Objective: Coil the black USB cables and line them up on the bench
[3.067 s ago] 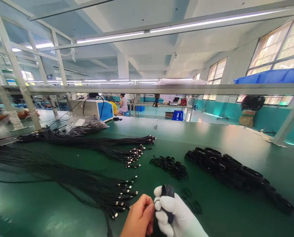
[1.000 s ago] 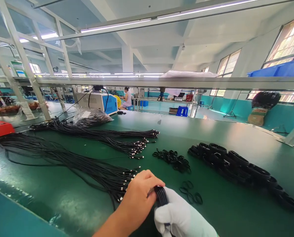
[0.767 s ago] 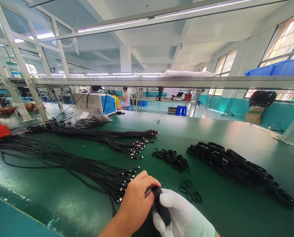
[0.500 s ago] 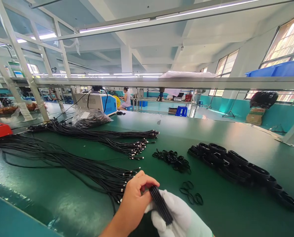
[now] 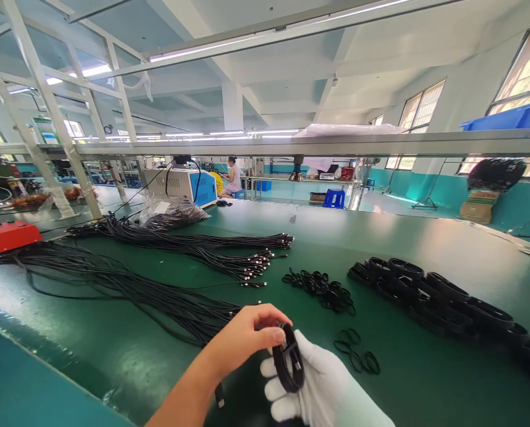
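A black USB cable wound into a small oval coil point(image 5: 286, 375) is held up between both hands near the bottom centre. My bare left hand point(image 5: 247, 333) pinches the coil's upper end between thumb and fingers. White-gloved, my right hand point(image 5: 324, 379) grips the coil from the right, its fingers curved behind it. A metal plug shows inside the loop. Below my left forearm a cable end with a plug point(image 5: 220, 396) sticks out. Several small black loops point(image 5: 357, 351) lie on the green table to the right of my hands, with a larger pile of loops point(image 5: 320, 289) behind them.
Long bundles of straight black cables point(image 5: 135, 281) spread across the left. Finished coils point(image 5: 438, 296) lie in rows at the right. A red control box point(image 5: 10, 235), a plastic bag point(image 5: 171, 212) and a blue-and-white machine point(image 5: 180, 185) stand farther off. A seated person point(image 5: 233, 178) is in the background.
The coil has turned in my hands, from edge-on to showing its open loop. My left hand has shifted its pinch at the upper end. The view has swung slightly left.
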A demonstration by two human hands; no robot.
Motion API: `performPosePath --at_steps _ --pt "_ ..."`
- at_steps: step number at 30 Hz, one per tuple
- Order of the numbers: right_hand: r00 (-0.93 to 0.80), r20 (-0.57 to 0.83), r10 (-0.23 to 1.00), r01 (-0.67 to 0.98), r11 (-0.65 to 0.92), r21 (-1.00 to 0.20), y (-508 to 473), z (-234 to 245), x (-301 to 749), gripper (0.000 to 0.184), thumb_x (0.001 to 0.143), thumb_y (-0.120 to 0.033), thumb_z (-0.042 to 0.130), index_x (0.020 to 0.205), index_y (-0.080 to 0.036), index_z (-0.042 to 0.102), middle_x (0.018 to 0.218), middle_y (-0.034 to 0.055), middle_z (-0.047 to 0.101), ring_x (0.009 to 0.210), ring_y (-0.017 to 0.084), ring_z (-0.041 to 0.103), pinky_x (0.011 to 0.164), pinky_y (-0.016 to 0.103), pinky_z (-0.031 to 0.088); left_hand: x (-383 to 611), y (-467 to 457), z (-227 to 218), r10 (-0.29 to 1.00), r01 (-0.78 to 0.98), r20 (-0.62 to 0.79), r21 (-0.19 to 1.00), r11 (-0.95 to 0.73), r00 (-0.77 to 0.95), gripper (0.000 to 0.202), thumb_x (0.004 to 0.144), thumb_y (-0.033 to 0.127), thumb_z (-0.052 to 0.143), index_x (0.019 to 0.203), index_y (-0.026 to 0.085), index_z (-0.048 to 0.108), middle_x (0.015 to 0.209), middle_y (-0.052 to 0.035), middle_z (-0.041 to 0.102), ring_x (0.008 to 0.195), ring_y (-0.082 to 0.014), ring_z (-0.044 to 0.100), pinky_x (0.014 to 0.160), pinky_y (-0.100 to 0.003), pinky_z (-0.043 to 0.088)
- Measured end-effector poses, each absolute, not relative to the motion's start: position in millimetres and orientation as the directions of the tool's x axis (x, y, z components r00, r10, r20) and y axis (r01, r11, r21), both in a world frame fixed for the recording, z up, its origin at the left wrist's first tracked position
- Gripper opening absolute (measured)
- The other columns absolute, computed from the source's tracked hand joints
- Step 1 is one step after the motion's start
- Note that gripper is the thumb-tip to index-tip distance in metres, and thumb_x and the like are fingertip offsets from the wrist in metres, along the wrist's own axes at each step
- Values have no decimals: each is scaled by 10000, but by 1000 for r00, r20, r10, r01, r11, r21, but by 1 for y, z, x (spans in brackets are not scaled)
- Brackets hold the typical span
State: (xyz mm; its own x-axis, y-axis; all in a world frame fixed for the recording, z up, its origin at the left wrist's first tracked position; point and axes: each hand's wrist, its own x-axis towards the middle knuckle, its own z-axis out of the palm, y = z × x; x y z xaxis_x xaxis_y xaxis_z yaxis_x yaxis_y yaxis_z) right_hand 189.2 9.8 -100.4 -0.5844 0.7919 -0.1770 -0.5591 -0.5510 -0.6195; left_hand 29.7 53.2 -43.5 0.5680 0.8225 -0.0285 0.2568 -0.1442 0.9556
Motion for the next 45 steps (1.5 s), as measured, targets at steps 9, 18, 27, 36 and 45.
performPosePath --at_steps 9,18,27,36,45 --pt "-405 -144 903 -420 -323 -848 11 -98 198 682 612 -361 785 1190 -203 459 1007 53 534 814 176 590 667 348 531 44 33 -51 952 338 -80 941 -26 297 217 771 372 492 739 175 578 663 19 559 627 -140 467 567 -243 347" --pt "-473 -183 862 -291 -349 -891 4 -84 194 503 606 -284 772 1030 -141 542 862 45 608 799 177 594 664 336 544 48 20 -67 864 8 -193 977 213 466 282 626 407 631 681 166 495 553 41 486 511 -99 435 532 -236 376" --pt "-453 -196 870 -349 -375 -859 0 -88 194 519 559 -218 754 1037 -140 568 955 61 578 768 161 589 607 281 537 43 24 -59 962 466 52 867 -176 267 192 735 158 451 846 190 605 785 2 594 655 -139 552 614 -255 435" --pt "-548 -152 822 -390 -412 -824 0 -90 192 484 584 -142 732 1046 -138 586 921 49 575 760 145 585 577 237 540 51 24 -84 918 498 314 772 -395 242 355 650 -22 392 749 186 663 732 0 588 682 -135 569 619 -229 413" --pt "-641 92 762 -578 -400 -711 7 -98 214 596 742 -464 624 1237 -156 500 1145 139 593 764 147 644 563 229 548 35 40 -40 972 389 141 898 -206 189 302 709 378 555 929 194 651 804 -11 640 640 -161 561 601 -261 443"
